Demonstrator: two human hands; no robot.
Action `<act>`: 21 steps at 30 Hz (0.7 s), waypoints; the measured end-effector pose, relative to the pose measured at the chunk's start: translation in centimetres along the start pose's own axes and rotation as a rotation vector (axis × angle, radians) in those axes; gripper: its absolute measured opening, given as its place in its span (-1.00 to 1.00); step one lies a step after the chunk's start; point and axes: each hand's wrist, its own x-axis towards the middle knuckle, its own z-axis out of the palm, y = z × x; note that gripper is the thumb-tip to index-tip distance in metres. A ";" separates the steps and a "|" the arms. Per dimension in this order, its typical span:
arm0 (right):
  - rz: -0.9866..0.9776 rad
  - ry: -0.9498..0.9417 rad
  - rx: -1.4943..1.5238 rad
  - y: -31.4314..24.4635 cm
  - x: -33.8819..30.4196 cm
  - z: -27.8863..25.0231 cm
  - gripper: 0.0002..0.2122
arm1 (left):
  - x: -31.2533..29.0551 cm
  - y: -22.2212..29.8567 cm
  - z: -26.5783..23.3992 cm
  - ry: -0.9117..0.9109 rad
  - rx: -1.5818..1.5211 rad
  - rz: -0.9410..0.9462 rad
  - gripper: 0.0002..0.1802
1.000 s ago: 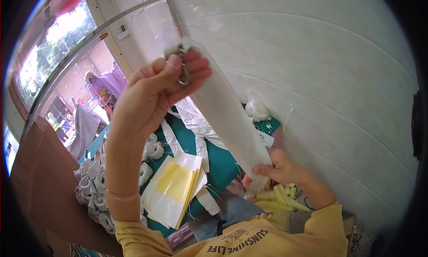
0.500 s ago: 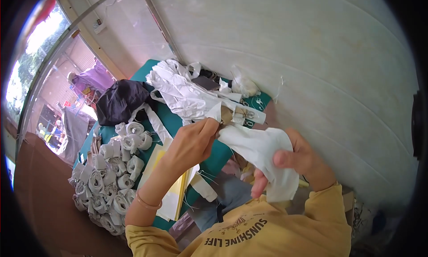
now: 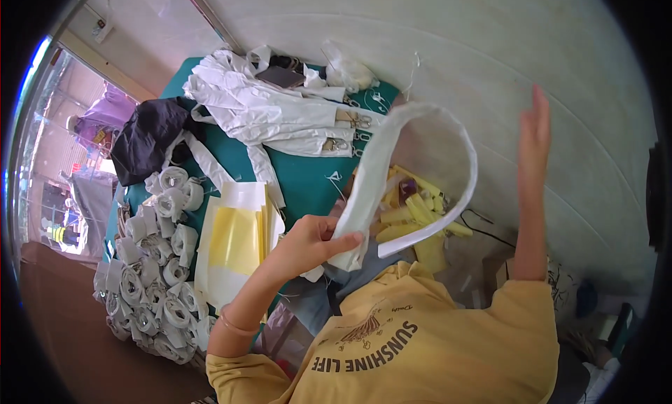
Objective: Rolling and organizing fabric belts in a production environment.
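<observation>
My left hand pinches one end of a long white cloth strip between thumb and fingers, in front of my body. The strip rises from the hand, arches over to the right and curls back, its other end hanging free. My right hand is raised by the wall on the right, fingers stretched out and slightly blurred, touching nothing I can see. Beyond the left hand, a heap of white strips lies on the green table, with metal clasps at the near ends of some.
Several rolled white strips are piled at the left, beside white and yellow sheets. A black bag, a dark flat case and a clear plastic bag lie farther back. Yellow pieces are scattered low by the wall.
My right hand has let go of the white strip and swung up and right. The strip has unfurled into a loop. My left hand has lowered, still holding one end.
</observation>
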 end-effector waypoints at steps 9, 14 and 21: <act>-0.270 -0.387 -0.459 7.8 -7.8 10.2 -0.61 | -0.6 1.9 0.4 -0.294 -0.389 -0.236 -0.58; 0.164 -0.443 -0.126 6.4 -7.9 11.7 -0.75 | -1.9 2.8 0.2 -0.112 -0.636 -0.137 -0.56; -0.076 -0.314 -0.123 8.1 -8.1 14.3 -0.83 | -1.3 1.4 2.4 0.262 -0.606 0.220 -0.55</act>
